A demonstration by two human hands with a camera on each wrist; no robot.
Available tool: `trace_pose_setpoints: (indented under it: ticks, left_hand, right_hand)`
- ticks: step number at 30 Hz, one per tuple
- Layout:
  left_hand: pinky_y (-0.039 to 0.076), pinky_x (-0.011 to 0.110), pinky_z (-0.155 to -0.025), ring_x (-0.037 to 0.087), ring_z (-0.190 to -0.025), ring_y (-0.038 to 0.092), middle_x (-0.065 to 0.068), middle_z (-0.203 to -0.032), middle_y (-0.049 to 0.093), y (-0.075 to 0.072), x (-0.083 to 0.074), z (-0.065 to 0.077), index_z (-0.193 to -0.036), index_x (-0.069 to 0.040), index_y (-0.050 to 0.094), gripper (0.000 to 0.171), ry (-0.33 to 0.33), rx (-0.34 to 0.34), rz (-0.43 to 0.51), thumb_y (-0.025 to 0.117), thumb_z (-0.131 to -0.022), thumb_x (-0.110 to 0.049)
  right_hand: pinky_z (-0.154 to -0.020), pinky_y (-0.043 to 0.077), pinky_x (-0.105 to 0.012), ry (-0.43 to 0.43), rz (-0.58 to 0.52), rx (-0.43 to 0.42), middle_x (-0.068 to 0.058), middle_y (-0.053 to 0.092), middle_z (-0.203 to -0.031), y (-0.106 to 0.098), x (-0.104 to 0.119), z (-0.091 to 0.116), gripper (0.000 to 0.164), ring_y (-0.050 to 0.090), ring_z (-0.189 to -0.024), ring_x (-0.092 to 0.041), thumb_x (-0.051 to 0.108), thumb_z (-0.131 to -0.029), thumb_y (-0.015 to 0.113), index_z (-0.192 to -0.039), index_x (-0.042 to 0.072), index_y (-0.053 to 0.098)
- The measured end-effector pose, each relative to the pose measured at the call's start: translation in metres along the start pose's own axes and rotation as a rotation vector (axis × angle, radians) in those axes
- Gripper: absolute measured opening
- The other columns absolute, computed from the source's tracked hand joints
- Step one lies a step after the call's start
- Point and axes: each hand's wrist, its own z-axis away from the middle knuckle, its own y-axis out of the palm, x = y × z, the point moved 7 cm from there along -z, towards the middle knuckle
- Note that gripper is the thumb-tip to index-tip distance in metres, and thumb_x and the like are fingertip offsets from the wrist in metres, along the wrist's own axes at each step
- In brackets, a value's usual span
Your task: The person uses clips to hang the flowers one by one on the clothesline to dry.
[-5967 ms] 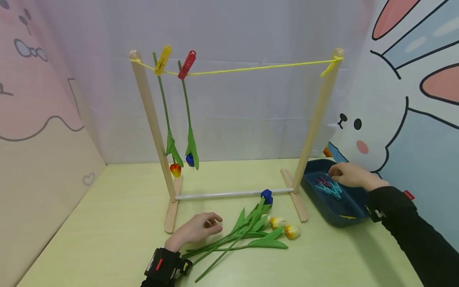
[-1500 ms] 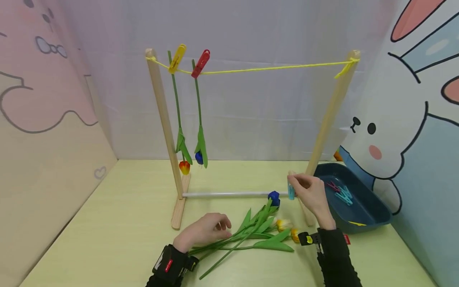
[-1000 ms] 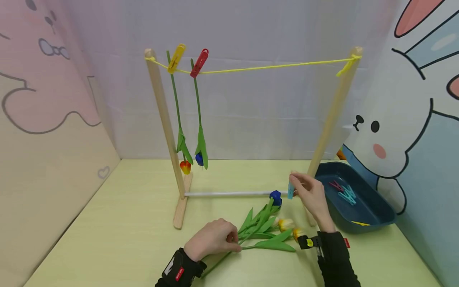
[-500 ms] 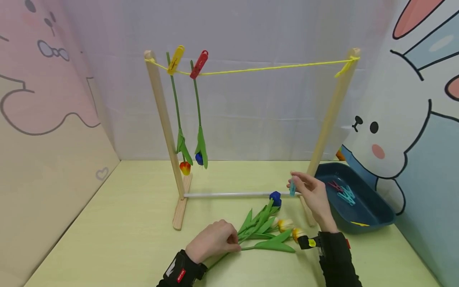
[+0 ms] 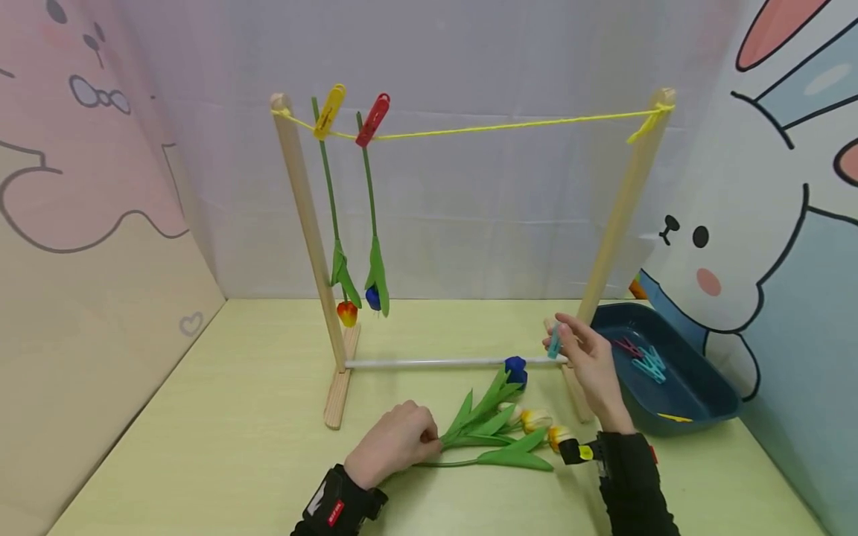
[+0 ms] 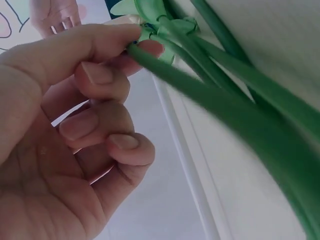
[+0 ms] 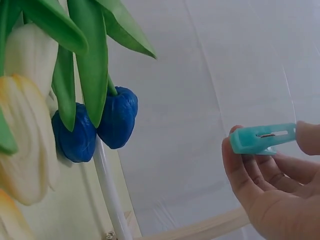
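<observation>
My left hand pinches a green tulip stem between thumb and forefinger; the other fingers curl loosely. That stem belongs to a bunch of artificial tulips lying on the table, with blue heads and white-yellow heads. To the right of the bunch, my right hand holds a teal clothespin between thumb and fingers, raised above the table. Behind, two tulips hang head down from a yellow string: an orange-red one under a yellow clothespin and a blue one under a red clothespin.
The string spans two wooden posts joined low down by a white rod. At the right, a dark blue bin contains teal clothespins, a pink one and a yellow one. Printed panels flank the table.
My right hand has left the bin with the teal clothespin and come leftward, rising slightly lately. My left hand has moved right onto the stems and pinched one. The head view has shifted slightly.
</observation>
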Motion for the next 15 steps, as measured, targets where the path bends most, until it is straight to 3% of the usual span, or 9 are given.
trace_pose_setpoints:
  ticks: [7, 12, 15]
  left_hand:
    - [0.033, 0.016, -0.047, -0.004, -0.054, 0.043, -0.009, -0.067, 0.069, -0.015, 0.0, 0.004, -0.072, -0.018, 0.081, 0.016, 0.015, -0.154, -0.134, 0.077, -0.087, -0.015]
    - [0.029, 0.019, -0.045, 0.001, -0.052, 0.049, -0.007, -0.067, 0.07, -0.021, -0.001, 0.007, -0.075, -0.021, 0.081, 0.012, 0.003, -0.254, -0.249, 0.079, -0.087, -0.02]
    - [0.024, 0.019, -0.045, 0.003, -0.049, 0.044, -0.007, -0.061, 0.064, -0.024, -0.003, 0.008, -0.073, -0.022, 0.079, 0.013, -0.002, -0.314, -0.315, 0.079, -0.087, -0.022]
  right_hand:
    - [-0.086, 0.051, -0.008, 0.001, 0.027, -0.029, 0.022, 0.066, -0.096, -0.002, -0.003, 0.0, 0.045, 0.066, -0.092, 0.006, 0.025, -0.108, 0.045, -0.139, -0.009, 0.049]
    - [-0.087, 0.052, -0.009, -0.015, 0.01, -0.017, 0.017, 0.067, -0.098, -0.002, -0.004, -0.001, 0.031, 0.067, -0.094, 0.003, 0.026, -0.108, 0.046, -0.128, 0.005, 0.057]
    - [-0.087, 0.052, -0.009, -0.026, 0.024, -0.006, 0.02, 0.066, -0.099, -0.002, -0.004, -0.001, 0.028, 0.066, -0.094, 0.002, 0.026, -0.108, 0.044, -0.125, 0.009, 0.057]
